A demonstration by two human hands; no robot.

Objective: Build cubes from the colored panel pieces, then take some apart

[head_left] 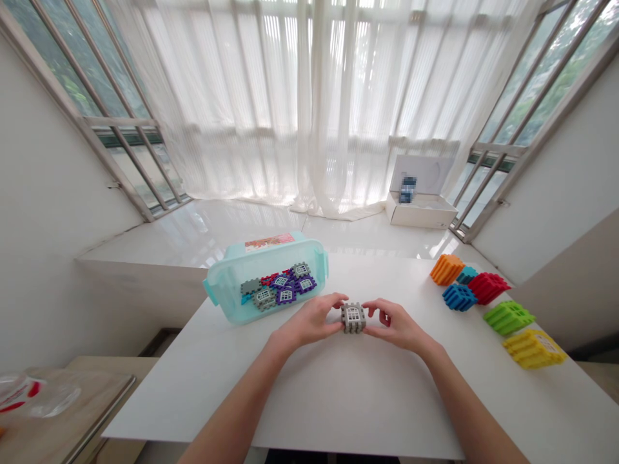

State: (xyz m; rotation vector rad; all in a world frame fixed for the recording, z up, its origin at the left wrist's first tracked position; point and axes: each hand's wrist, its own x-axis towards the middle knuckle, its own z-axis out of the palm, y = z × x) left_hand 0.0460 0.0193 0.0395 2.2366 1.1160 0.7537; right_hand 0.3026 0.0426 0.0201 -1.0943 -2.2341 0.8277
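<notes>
On the white table in front of me sits a small stack of grey interlocking tiles, its top piece fitted with a white arched window. My left hand curves around its left side, with the thumb at the lower left edge and the fingertips by the upper left corner. From the other side, my right hand holds the stack with thumb and index finger at its right edge. A translucent teal bin to the left contains loose purple tiles, grey tiles and a few red and blue ones.
Along the right of the table stand stacks of tiles: orange, dark blue, teal, red, green and yellow. An open white box rests on the sill. A clear plastic container lies at lower left.
</notes>
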